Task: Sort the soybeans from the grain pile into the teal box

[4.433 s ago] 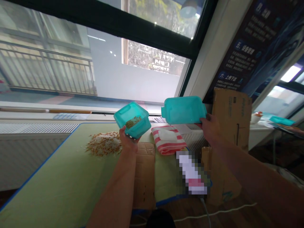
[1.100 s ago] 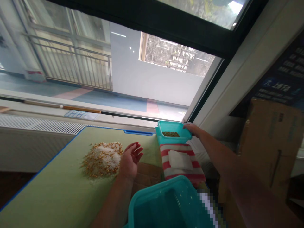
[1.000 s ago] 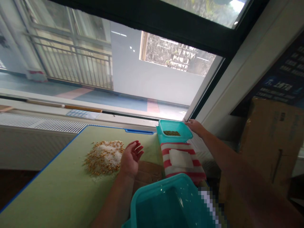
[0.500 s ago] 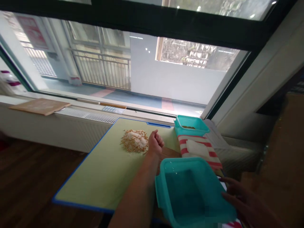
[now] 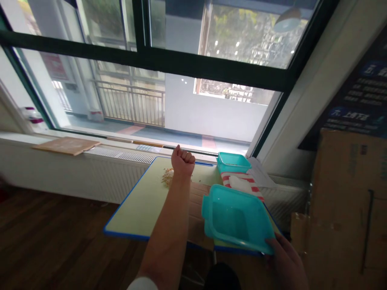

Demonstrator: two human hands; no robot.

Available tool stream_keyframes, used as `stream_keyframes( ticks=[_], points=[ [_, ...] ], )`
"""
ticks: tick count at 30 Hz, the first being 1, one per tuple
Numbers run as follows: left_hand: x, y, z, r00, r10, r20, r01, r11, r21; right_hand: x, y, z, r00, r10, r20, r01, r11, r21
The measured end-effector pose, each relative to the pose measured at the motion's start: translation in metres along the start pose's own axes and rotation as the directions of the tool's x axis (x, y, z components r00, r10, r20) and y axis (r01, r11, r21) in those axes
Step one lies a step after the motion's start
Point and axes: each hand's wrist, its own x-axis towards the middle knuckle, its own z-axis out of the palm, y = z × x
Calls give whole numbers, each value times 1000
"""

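Note:
My left hand is a closed fist raised over the far part of the board; whether anything lies inside the fingers is hidden. Beneath and behind it is the pile of pale grains and white powder, largely blocked by my wrist. My right hand grips the near right corner of a teal plastic container, which looks bare inside and tilts towards me. The pile sits on a pale green table top with a blue edge.
A second teal container stands at the back right, beside a red-and-white striped cloth with a white piece on it. A brown sheet lies mid-table. Cardboard boxes stand right; a wooden board rests on the sill.
My left fist has risen and shifted left, now covering much of the pile. My right hand has closed on the container's corner. The view has tilted up.

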Motion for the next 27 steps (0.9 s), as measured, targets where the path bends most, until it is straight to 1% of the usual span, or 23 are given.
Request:
stream_keyframes(
  ticks=[2,3,5,6,8,9,11,13,14,17,19,21,23,24,25,27],
  points=[
    [-4,9,9,1000,0,15,-1,1000,19,-18,2,3,997,29,-74,-24,997,67],
    [-10,12,13,1000,3,16,-4,999,36,-28,4,5,993,52,-109,-39,992,118],
    [-33,21,19,1000,11,16,-12,996,92,-49,8,8,982,96,-165,-55,970,237],
    [-48,25,20,1000,9,17,-11,991,137,-59,10,10,976,118,-183,-61,954,292],
    [-85,33,20,999,43,-8,-39,963,268,-79,11,13,969,131,-209,-49,932,358],
    [-104,37,18,999,32,-28,-20,932,362,-88,9,16,968,121,-218,-31,926,376],
    [-141,45,11,995,-8,-98,60,836,546,-104,1,25,975,84,-207,8,913,409],
    [-173,54,0,986,-42,-160,136,755,641,-117,-13,40,989,49,-139,22,884,468],
    [-187,60,-6,981,-59,-186,168,739,652,-124,-20,49,995,37,-92,14,865,502],
    [-221,88,-24,970,-118,-214,225,768,600,-143,-37,82,999,-29,42,2,836,549],
    [-240,114,-35,967,-93,-239,220,781,585,-155,-43,103,984,-96,148,3,847,531],
    [-256,140,-46,941,-36,-336,233,788,569,-164,-45,122,947,-150,284,-9,871,492],
    [-271,163,-57,895,47,-443,222,816,534,-171,-45,139,887,-188,421,-21,895,445],
    [-278,173,-63,874,70,-480,217,829,515,-174,-45,148,858,-202,472,-18,907,421],
    [-284,181,-68,859,78,-507,217,840,497,-177,-45,155,832,-216,511,-6,918,397],
    [-297,194,-79,846,61,-529,232,851,470,-183,-46,170,792,-235,563,34,938,344]
  ],
)
